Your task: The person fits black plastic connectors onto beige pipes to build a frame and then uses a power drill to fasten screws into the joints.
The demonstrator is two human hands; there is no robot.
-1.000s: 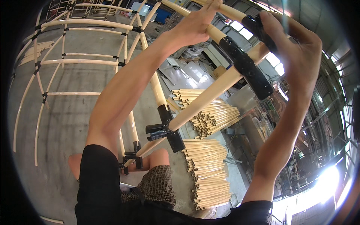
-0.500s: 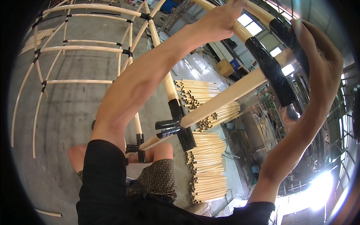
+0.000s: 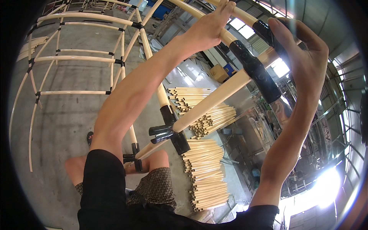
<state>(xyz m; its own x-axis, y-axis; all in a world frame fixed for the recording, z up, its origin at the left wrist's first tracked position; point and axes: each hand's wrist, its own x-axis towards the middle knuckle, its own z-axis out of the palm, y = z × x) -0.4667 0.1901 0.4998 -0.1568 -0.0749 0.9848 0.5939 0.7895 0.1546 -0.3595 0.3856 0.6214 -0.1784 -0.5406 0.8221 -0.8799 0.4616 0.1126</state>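
My left hand (image 3: 205, 30) is closed round a cream pipe (image 3: 229, 37) high in the view, just short of the black joint (image 3: 255, 69) on its end. On the right, my right hand (image 3: 306, 51) curls round another black joint (image 3: 264, 30) at the end of a second cream pipe (image 3: 245, 17). Its thumb lies along that joint; the far fingers are partly hidden. A thick cream crosspiece (image 3: 214, 99) runs from the left joint down to a lower black joint with stub sockets (image 3: 172, 130). Another black joint (image 3: 134, 157) sits lower, by my knees.
Assembled pipe racks (image 3: 76, 57) with black joints stand on the floor to the left. Stacks of loose cream pipes (image 3: 207, 172) lie below the raised frame. A cardboard box (image 3: 218, 73) sits farther back. Metal sheets and racking (image 3: 249, 130) line the right side.
Both hands, the held pipes and the surroundings have shifted left in the picture. A sandalled foot now shows beside my left arm. Both hands keep their holds.
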